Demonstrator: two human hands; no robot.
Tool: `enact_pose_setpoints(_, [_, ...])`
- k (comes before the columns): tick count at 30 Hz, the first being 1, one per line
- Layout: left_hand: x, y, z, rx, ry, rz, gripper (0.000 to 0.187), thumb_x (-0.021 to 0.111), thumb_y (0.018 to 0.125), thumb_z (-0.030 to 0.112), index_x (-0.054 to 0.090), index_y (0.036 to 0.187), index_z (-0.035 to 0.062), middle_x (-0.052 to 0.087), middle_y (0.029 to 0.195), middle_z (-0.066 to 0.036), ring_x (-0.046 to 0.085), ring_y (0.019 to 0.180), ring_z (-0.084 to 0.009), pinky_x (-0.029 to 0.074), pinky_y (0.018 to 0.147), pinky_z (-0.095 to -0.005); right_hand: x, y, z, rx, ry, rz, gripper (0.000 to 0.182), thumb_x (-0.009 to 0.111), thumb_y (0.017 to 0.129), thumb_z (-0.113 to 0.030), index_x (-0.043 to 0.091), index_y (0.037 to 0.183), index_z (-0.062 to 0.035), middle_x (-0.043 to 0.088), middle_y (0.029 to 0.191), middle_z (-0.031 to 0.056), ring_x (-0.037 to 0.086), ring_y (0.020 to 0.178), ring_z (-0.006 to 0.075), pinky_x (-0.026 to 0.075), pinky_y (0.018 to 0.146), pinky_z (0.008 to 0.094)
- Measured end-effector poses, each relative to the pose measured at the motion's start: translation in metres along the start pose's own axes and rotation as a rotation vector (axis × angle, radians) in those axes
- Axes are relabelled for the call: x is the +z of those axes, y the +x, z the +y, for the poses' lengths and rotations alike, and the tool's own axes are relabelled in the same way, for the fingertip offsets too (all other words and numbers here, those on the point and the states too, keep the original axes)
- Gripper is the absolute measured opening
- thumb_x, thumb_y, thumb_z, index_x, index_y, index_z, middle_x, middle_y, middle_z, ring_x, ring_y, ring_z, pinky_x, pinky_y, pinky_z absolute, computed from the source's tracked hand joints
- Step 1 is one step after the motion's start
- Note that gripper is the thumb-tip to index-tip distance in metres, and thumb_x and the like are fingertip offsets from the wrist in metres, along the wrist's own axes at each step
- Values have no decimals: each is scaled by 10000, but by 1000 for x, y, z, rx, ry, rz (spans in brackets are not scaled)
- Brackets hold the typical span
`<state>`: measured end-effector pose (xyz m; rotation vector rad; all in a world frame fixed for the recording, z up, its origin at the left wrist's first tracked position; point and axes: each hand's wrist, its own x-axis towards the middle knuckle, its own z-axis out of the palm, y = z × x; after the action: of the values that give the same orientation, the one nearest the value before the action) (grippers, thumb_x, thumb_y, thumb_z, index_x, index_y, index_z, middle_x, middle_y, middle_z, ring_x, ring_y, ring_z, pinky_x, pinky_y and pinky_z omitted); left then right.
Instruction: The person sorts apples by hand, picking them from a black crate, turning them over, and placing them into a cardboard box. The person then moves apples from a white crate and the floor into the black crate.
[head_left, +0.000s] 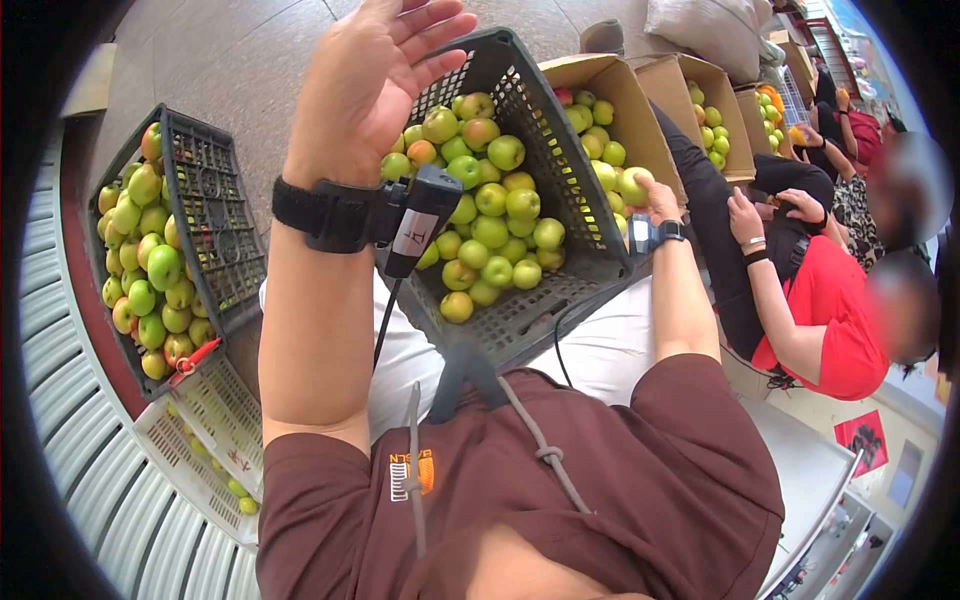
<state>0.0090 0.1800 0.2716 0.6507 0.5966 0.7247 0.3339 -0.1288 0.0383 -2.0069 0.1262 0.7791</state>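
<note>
The maroon shirt (pixel 600 480) of the person fills the picture at 6 o'clock, nearest to the camera. At 9 o'clock a black crate (pixel 215 215) holds green apples (pixel 150 260). The left hand (pixel 375 75) is raised at 12 o'clock, fingers spread wide and palm empty, above the near rim of a second black crate (pixel 560 170) full of apples (pixel 490 220). At 2 o'clock the right hand (pixel 655 200) closes around one green apple (pixel 633 186), just beside a cardboard box (pixel 625 100). At 3 o'clock sits another person in a red shirt (pixel 835 320).
</note>
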Motion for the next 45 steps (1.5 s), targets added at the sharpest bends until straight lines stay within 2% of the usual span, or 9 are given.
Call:
enact_pose_setpoints(2, [2, 3, -3, -7, -4, 58, 235, 463, 902, 198, 454, 991, -19, 556, 871, -119, 575, 749, -184, 489, 607, -275, -4, 14, 20, 62, -24, 26, 442, 737, 661, -187, 563, 1006, 28, 589, 960, 165, 606, 800, 272, 521, 627, 417])
enact_pose_setpoints(5, [-25, 26, -12, -14, 32, -167, 326, 486, 894, 223, 440, 1078, -44, 537, 1074, -181, 536, 1041, -274, 469, 809, -341, 4, -5, 23, 70, -229, 84, 439, 726, 688, -236, 609, 975, 76, 622, 951, 138, 598, 811, 183, 454, 753, 309])
enact_pose_setpoints(10, [-24, 30, -11, -44, 49, -142, 309, 477, 897, 221, 448, 1064, -37, 534, 1079, -177, 530, 1048, -275, 462, 819, -351, -15, 32, 49, 134, -545, 86, 393, 701, 716, -201, 603, 1003, 48, 608, 993, 120, 603, 808, 207, 490, 652, 324])
enact_pose_setpoints(13, [-23, 31, -14, -35, 55, -140, 302, 478, 896, 222, 458, 1050, -37, 540, 1072, -174, 539, 1029, -272, 464, 810, -354, -21, 34, 43, 200, -273, 83, 371, 637, 776, -169, 553, 1094, 3, 573, 1049, 100, 608, 824, 233, 510, 606, 323])
enact_pose_setpoints(19, [-20, 33, -30, 4, 208, -123, 182, 505, 882, 180, 536, 966, 22, 596, 973, -117, 574, 942, -237, 476, 745, -344, 13, -109, -21, -135, 108, -243, 294, 600, 800, -178, 533, 1052, -43, 571, 902, 30, 571, 802, 130, 480, 631, 270])
enact_pose_setpoints(23, [-25, 33, -50, 12, 328, -206, 109, 505, 890, 144, 555, 873, 49, 620, 861, -75, 604, 837, -183, 493, 697, -314, 55, -218, -4, -27, 354, -617, 253, 593, 831, -179, 536, 1037, -44, 561, 950, 30, 578, 839, 125, 489, 668, 254])
enact_pose_setpoints(32, [-57, -12, -52, 100, 618, -162, 159, 497, 899, 204, 556, 865, 60, 621, 851, -82, 588, 851, -172, 481, 689, -315, 111, -231, 100, -300, -52, -725, 313, 562, 747, -212, 598, 960, 14, 635, 844, 116, 612, 739, 206, 491, 651, 305])
enact_pose_setpoints(35, [-108, -68, 8, 253, 310, -52, 243, 484, 910, 283, 550, 775, 92, 617, 771, -50, 609, 804, -193, 490, 672, -329, 113, -217, 108, -475, -291, -628, 283, 563, 713, -197, 624, 900, 7, 637, 845, 175, 616, 776, 274, 476, 701, 341])
enact_pose_setpoints(45, [-338, -343, -6, 418, 1098, 1117, 136, 564, 817, 172, 543, 815, 37, 583, 771, -66, 564, 688, -163, 458, 574, -273, 117, -196, 124, -583, -513, -762, 307, 584, 755, -193, 584, 954, 41, 636, 844, 157, 612, 799, 235, 470, 718, 325])
